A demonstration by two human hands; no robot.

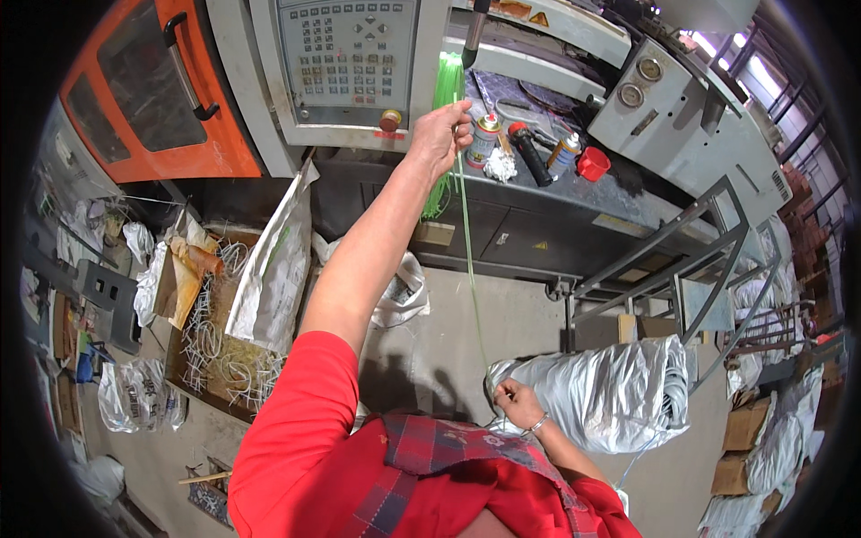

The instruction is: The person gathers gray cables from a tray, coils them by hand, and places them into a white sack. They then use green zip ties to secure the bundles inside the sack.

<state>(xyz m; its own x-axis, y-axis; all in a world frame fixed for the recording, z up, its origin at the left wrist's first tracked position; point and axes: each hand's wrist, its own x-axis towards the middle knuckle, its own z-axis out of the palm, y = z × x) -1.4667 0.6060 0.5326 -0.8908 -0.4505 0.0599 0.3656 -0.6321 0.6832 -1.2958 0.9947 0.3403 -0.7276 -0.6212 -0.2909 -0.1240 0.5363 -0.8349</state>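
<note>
A bundle of thin bright green strands (449,79) hangs beside the machine's control panel, its looped lower end showing beneath my forearm. My left hand (438,136) is raised at the bundle, fingers curled closed on a green strand. From there a long pale green strand (468,242) stretches down, nearly straight, toward my right hand (522,405). That hand, with a bracelet at its wrist, is held low before my body with fingers pinched together. The strand's lower end gets lost near those fingertips, so what they grip is unclear. Behind the right hand lies a large silvery-white wrapped roll (601,390).
On the machine ledge stand spray cans (484,139), a black torch-like tool (531,154) and a red cup (593,164). An open carton (224,359) of white scraps sits left, beside a tall white sack (273,269). A metal frame (682,242) rises at the right.
</note>
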